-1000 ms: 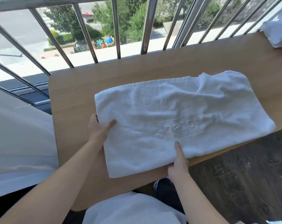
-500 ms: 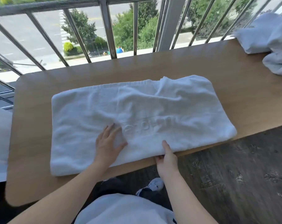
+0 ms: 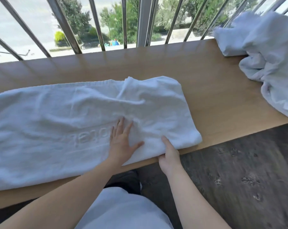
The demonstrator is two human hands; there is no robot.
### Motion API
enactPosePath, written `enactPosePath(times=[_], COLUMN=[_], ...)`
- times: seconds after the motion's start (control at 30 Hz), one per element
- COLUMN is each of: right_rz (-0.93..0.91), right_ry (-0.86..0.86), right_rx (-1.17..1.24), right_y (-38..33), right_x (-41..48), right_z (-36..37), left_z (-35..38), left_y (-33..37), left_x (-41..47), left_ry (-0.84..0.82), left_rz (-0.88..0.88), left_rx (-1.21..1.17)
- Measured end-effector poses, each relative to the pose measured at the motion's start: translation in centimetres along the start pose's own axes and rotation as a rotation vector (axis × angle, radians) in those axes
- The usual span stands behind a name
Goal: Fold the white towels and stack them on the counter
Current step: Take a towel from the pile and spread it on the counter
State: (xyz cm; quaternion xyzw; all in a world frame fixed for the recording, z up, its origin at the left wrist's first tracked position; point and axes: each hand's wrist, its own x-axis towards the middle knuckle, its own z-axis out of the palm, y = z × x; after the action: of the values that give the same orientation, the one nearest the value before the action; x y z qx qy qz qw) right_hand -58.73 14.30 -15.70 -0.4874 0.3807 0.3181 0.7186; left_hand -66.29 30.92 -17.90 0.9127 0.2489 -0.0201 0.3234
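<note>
One change from half a second ago: your left hand [image 3: 121, 142] has slid right along the folded white terry towel [image 3: 57, 129] and now sits just beside your right hand [image 3: 169, 156]. The left palm is flat, fingers straight and spread, pressing the pile. The right thumb lies on the near edge with the fingers curled under, pinching it. The towel lies lengthwise on the smooth light wooden counter [image 3: 214, 96], with embossed lettering by your left palm. A heap of crumpled white towels [image 3: 269, 60] sits at the far right, well apart.
</note>
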Motion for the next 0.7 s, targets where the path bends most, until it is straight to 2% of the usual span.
enactPosePath(times=[0.1, 0.27, 0.4, 0.63, 0.7], right_rz=[-0.018, -0.041, -0.018, 0.123, 0.180], right_ry=[-0.014, -0.024, -0.073, -0.375, -0.465], right_rx=[0.005, 0.040, -0.030, -0.217, -0.343], right_y=[-2.6, -7.1, -11.4, -19.1, -21.8], right_x=[1.2, 3.5, 5.2, 9.6, 11.2], right_z=[-0.8, -1.9, -3.2, -3.6, -3.4], left_z=[1.0, 2.9, 3.6, 5.5, 6.3], left_y=[2.3, 6.2, 8.8, 12.8, 14.6], left_x=[2.5, 6.9, 9.9, 13.0, 13.4], left_ry=[-0.026, -0.047, -0.087, 0.044, 0.085], left_rz=[0.054, 0.043, 0.054, -0.081, -0.118], left_rx=[0.044, 0.099, 0.107, 0.037, -0.010])
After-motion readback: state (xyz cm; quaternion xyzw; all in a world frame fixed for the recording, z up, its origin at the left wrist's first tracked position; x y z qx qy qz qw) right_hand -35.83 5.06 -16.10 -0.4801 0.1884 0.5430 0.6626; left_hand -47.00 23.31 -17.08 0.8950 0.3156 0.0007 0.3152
